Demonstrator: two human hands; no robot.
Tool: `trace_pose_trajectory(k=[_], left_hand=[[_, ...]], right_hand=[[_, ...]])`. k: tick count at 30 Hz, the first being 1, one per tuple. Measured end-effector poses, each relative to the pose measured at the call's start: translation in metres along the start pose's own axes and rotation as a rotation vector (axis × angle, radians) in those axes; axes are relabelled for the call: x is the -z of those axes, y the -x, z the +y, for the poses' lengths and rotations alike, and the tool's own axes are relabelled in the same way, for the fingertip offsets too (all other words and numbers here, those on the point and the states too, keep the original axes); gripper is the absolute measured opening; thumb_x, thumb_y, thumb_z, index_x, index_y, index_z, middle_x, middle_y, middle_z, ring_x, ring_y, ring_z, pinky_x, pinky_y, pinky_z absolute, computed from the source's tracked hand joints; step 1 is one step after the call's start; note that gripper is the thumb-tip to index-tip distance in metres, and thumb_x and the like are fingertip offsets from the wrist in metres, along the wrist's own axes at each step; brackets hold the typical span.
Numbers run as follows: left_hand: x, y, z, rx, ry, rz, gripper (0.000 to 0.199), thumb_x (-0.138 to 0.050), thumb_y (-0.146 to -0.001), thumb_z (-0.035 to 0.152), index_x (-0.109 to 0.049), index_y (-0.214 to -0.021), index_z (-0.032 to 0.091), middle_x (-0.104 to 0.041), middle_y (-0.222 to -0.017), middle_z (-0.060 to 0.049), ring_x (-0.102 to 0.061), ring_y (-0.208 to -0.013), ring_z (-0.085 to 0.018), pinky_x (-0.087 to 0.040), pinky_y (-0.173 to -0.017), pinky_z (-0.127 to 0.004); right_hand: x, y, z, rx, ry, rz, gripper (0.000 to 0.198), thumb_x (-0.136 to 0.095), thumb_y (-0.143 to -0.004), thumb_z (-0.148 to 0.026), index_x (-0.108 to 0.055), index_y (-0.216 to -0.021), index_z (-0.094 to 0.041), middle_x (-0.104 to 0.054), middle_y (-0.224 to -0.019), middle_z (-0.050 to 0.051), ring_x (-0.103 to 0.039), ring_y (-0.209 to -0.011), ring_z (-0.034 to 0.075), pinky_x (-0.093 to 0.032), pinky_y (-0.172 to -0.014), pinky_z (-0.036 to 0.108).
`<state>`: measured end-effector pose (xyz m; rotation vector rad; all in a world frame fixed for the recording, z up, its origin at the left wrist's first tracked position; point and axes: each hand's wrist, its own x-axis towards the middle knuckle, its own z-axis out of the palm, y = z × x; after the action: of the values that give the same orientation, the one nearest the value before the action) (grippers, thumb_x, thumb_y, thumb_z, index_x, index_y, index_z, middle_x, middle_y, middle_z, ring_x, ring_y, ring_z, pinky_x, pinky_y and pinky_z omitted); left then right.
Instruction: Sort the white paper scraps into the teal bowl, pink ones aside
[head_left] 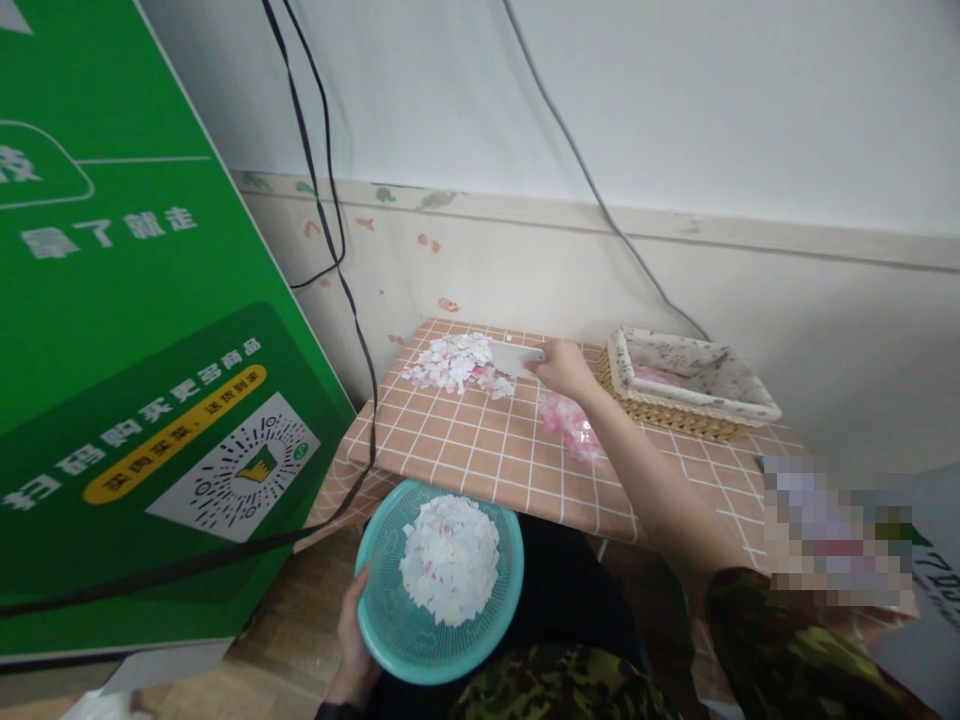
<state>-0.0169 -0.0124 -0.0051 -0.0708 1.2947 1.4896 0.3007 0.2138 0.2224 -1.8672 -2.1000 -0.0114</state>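
My left hand point(354, 635) grips the rim of a round teal plastic colander point(517, 565), held below the table's front edge near my lap. Inside it lies a heap of small white paper pieces point(450, 560), a few of them pink. My right hand point(566, 370) reaches over the table and is closed on the end of a flat white scraper point(514, 360). The scraper's far edge meets a loose pile of white and pink paper pieces point(450, 362) on the tablecloth. Nearer my right forearm sits a small pink heap point(571, 425), partly hidden by the arm.
The table wears a brown checked cloth point(480, 440). A fabric-lined wicker basket point(675, 420) stands at the back right against the wall. On the left rises a green printed cabinet point(150, 330), with a dark cable point(360, 340) hanging before it. A blurred-out item point(817, 520) lies at right.
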Motion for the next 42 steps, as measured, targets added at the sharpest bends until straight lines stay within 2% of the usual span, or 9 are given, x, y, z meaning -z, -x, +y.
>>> trace_pose_trajectory(k=[2,7,11,15,19,24,28,33,42], left_hand=[[-0.002,0.002,0.001,0.009,-0.001,-0.013,0.018,-0.064,-0.064,0.025,-0.073,-0.079,0.019,-0.074,-0.077,-0.006,-0.066,-0.079,-0.026,-0.049,-0.082,-0.039],[-0.004,0.005,0.003,0.047,0.036,-0.027,0.016,-0.064,-0.065,0.027,-0.072,-0.076,0.018,-0.073,-0.075,-0.005,-0.066,-0.072,-0.023,-0.049,-0.08,-0.039],[-0.004,0.007,0.003,0.065,0.007,-0.042,0.021,-0.063,-0.065,0.028,-0.073,-0.08,0.017,-0.074,-0.077,-0.007,-0.067,-0.076,-0.026,-0.049,-0.08,-0.04],[-0.005,0.008,0.003,0.081,0.006,-0.066,0.025,-0.062,-0.066,0.028,-0.073,-0.085,0.016,-0.074,-0.076,-0.008,-0.067,-0.08,-0.028,-0.049,-0.081,-0.042],[-0.005,0.007,0.002,0.068,0.037,-0.076,0.02,-0.064,-0.064,0.027,-0.073,-0.079,0.017,-0.073,-0.073,-0.006,-0.067,-0.075,-0.026,-0.05,-0.08,-0.041],[-0.003,0.006,0.002,0.063,0.059,-0.049,0.016,-0.064,-0.063,0.026,-0.072,-0.075,0.017,-0.072,-0.068,-0.004,-0.067,-0.068,-0.023,-0.051,-0.078,-0.04],[-0.003,0.006,0.002,0.029,0.023,-0.045,0.018,-0.064,-0.063,0.025,-0.072,-0.078,0.018,-0.073,-0.071,-0.004,-0.067,-0.073,-0.025,-0.05,-0.079,-0.039],[-0.002,0.004,0.002,0.076,0.041,-0.08,0.017,-0.063,-0.065,0.025,-0.072,-0.077,0.017,-0.073,-0.073,-0.005,-0.067,-0.073,-0.024,-0.05,-0.08,-0.038],[-0.002,0.004,0.002,0.086,0.067,-0.077,0.015,-0.064,-0.064,0.026,-0.072,-0.074,0.018,-0.072,-0.067,-0.004,-0.067,-0.069,-0.023,-0.051,-0.077,-0.039]], right_hand=[[0.001,0.0,-0.001,-0.013,-0.002,-0.001,0.022,-0.053,-0.076,-0.027,-0.07,-0.077,-0.012,-0.068,-0.075,0.012,-0.06,-0.068,0.019,-0.036,-0.059,0.025],[0.004,0.016,0.002,0.068,-0.124,-0.046,0.017,-0.057,-0.074,-0.025,-0.07,-0.077,-0.014,-0.066,-0.068,0.007,-0.057,-0.061,0.015,-0.033,-0.055,0.022],[0.003,0.04,0.003,-0.021,-0.093,0.034,0.021,-0.054,-0.076,-0.028,-0.068,-0.07,-0.014,-0.062,-0.06,0.005,-0.053,-0.056,0.013,-0.031,-0.052,0.023],[0.0,0.061,-0.002,-0.024,-0.099,-0.007,0.025,-0.052,-0.078,-0.031,-0.065,-0.062,-0.015,-0.058,-0.054,0.003,-0.049,-0.051,0.012,-0.028,-0.05,0.024],[0.001,0.071,-0.005,-0.063,-0.083,0.041,0.028,-0.05,-0.08,-0.032,-0.064,-0.063,-0.015,-0.058,-0.054,0.004,-0.049,-0.051,0.013,-0.028,-0.05,0.025],[0.001,0.075,-0.005,-0.075,-0.082,0.014,0.025,-0.049,-0.08,-0.029,-0.065,-0.067,-0.015,-0.06,-0.057,0.005,-0.051,-0.052,0.014,-0.029,-0.051,0.025],[-0.004,0.071,-0.002,-0.055,-0.067,0.021,0.025,-0.048,-0.081,-0.028,-0.066,-0.069,-0.016,-0.061,-0.058,0.005,-0.052,-0.054,0.014,-0.029,-0.052,0.025],[-0.004,0.067,0.001,-0.045,-0.031,0.067,0.027,-0.046,-0.082,-0.03,-0.067,-0.072,-0.016,-0.063,-0.06,0.006,-0.053,-0.056,0.015,-0.028,-0.053,0.026],[-0.001,0.066,-0.001,-0.009,0.017,0.025,0.026,-0.048,-0.08,-0.027,-0.066,-0.066,-0.016,-0.063,-0.059,0.006,-0.053,-0.054,0.015,-0.026,-0.053,0.026]])
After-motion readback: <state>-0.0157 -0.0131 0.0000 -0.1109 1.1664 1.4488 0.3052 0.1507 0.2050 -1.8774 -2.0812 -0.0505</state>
